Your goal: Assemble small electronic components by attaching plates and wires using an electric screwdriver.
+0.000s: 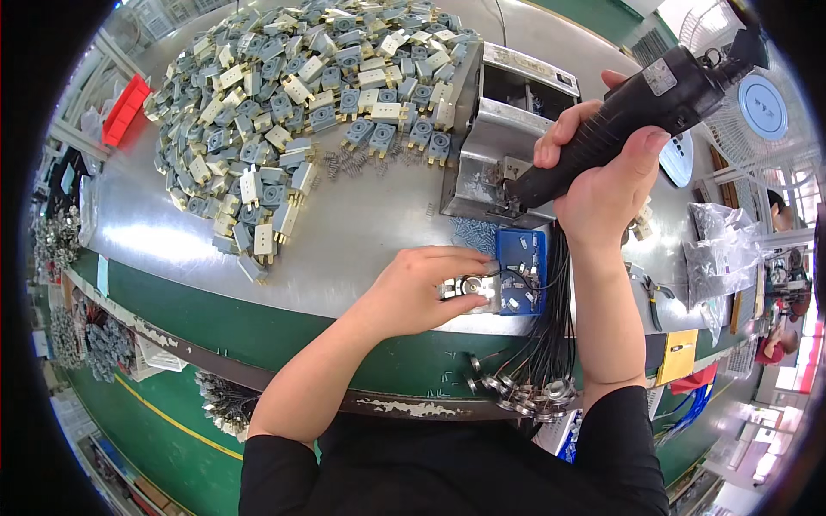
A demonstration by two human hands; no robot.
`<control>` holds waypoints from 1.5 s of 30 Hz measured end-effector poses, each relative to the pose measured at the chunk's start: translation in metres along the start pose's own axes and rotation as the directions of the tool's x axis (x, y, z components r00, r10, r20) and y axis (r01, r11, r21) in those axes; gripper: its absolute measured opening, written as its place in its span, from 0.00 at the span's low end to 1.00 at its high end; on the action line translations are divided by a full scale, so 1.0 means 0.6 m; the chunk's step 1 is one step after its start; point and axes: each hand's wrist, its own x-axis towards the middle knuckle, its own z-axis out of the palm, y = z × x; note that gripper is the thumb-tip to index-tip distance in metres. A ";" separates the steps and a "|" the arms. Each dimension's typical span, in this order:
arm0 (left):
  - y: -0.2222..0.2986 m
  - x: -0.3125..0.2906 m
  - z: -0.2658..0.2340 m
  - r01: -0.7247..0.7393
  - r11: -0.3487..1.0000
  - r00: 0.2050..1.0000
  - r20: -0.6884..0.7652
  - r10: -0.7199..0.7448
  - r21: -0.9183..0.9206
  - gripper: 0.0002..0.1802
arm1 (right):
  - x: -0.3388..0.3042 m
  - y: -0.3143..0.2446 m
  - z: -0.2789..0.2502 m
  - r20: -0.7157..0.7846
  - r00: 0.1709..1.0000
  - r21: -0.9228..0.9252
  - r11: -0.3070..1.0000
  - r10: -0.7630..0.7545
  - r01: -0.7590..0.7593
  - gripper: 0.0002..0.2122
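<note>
Bin [126,110], red: far left of my left grip.
Housings [318,69], grey and cream: heaped on the desk [344,224], beyond and left of my left grip.
Springs [353,161], loose: at the heap's near edge, beyond my left grip.
Left grip [417,288]: closed about the part, fingers at its far side, thumb at its near side.
Part [471,286], metallic, round-centred: in my left grip, above the desk's near side. I judge it light, stiff, perhaps slick; best taken by opposite edges, centre left clear.
Screws [475,230], bluish: just beyond my left grip.
Fixture [486,176], steel: between and beyond both grips.
Tray [508,237], blue, holding small metal pieces: right beside my left grip.
Right grip [598,185]: wrapped round the driver.
Driver [641,103], black: rigid, likely the heaviest item; best held round its ribbed barrel. Whether its lower end touches the fixture, I cannot tell.
Pliers [651,301]: right of my right grip, nearer me.
</note>
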 end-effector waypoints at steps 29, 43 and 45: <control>-0.022 -0.020 0.012 -0.018 0.988 0.980 -0.199 -0.014 -0.155 0.07 | -0.109 -0.036 0.029 0.125 0.974 0.502 0.834 0.190 -0.227 0.45; -0.013 -0.021 0.014 -0.014 0.979 0.962 -0.271 -0.042 -0.204 0.11 | -0.113 -0.028 0.040 0.140 0.983 0.451 0.876 0.118 -0.169 0.47; -0.012 -0.008 0.024 -0.057 0.965 0.974 -0.226 -0.003 -0.258 0.16 | -0.115 -0.036 0.026 0.109 0.986 0.417 0.895 0.122 -0.157 0.48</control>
